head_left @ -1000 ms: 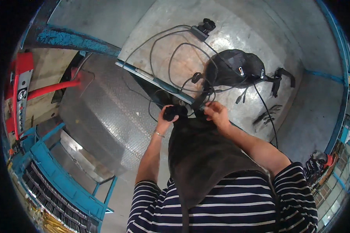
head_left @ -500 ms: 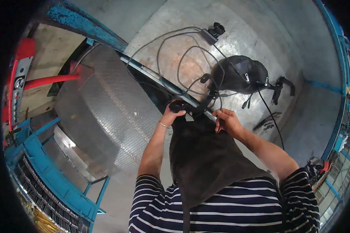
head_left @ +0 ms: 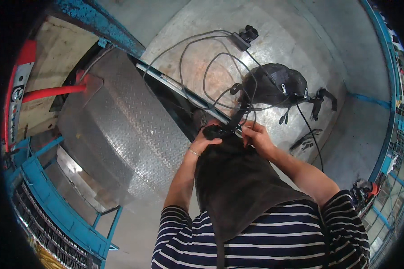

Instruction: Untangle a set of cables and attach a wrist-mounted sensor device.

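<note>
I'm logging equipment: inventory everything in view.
Bag: 1, black, right of centre
Cables: several, black, beside bag
Box: 1, dark, upper centre
Surface: 1, grey, under bag
Tread plate: 1, grey, left
Machine: 1, mostly red, far left
Beam: 1, blue, upper left
Rack: 1, blue, lower left
Clutter: uncountable, mixed, far right
Bundle: 1, black, centre
Apron: 1, dark, lower centre
Sleeves: 2, navy/white, bottom
Left grip: 1, bare, holding bundle
Right grip: 1, bare, beside bundle

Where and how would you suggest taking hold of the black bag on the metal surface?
I'd suggest cupping the black bag by the right part of its rounded body, coming from above and the right with the right hand, which is nearer. Cable loops lie across the bag's left end, and the loose right-end strap would probably let it swing.
</note>
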The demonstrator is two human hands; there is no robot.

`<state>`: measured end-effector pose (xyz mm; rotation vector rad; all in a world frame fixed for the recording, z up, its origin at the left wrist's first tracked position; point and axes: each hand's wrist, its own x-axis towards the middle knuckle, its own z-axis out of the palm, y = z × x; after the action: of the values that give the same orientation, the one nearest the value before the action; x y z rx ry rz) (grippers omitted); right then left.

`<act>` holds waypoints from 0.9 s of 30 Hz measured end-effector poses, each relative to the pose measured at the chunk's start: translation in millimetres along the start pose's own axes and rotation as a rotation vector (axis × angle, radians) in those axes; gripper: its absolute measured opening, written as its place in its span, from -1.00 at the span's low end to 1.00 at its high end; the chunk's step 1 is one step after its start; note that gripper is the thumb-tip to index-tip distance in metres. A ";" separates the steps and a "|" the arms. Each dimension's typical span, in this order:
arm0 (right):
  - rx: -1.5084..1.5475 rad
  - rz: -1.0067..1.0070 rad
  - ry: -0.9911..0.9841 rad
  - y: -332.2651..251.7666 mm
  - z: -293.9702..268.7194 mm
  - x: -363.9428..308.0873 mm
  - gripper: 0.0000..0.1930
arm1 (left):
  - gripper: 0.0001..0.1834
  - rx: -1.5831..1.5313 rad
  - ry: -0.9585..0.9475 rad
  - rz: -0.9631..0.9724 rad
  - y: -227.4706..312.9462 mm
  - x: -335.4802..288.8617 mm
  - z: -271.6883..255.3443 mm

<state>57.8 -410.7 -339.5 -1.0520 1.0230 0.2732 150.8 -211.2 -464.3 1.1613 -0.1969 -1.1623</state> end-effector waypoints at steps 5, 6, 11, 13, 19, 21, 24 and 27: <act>0.047 0.043 -0.039 0.6 -7.5 3.9 -0.83 | -0.42 0.162 -0.228 0.150 15.7 0.2 23.8; 0.024 0.056 -0.050 -0.2 -10.9 3.2 -0.83 | -0.41 0.252 -0.234 0.205 17.9 -0.7 29.1; -0.198 0.036 -0.103 -8.2 -28.9 3.4 -0.83 | -0.45 0.583 -0.309 0.264 44.2 -6.1 40.2; -0.194 0.012 -0.151 -8.6 -32.0 5.5 -0.81 | -0.43 0.608 -0.310 0.322 65.2 -7.4 39.4; -0.306 -0.023 -0.257 -1.1 -44.5 8.7 -0.84 | -0.39 -0.367 -0.043 -0.108 125.3 -24.8 40.3; -0.412 -0.034 -0.249 -2.7 -56.0 8.7 -0.84 | -0.47 -0.655 -0.052 -0.165 159.1 -31.7 37.8; -0.466 0.000 -0.175 -11.6 -63.5 1.3 -0.81 | -0.54 -0.425 -0.037 -0.207 187.8 -41.2 15.2; -0.485 -0.004 -0.095 -23.8 -66.7 -0.8 -0.78 | -0.59 -0.063 -0.046 -0.216 212.9 -57.6 -7.6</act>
<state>34.6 -477.2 -332.2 -1.4611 0.8876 0.5830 259.6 -175.6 -275.6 1.1211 -0.0702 -1.3767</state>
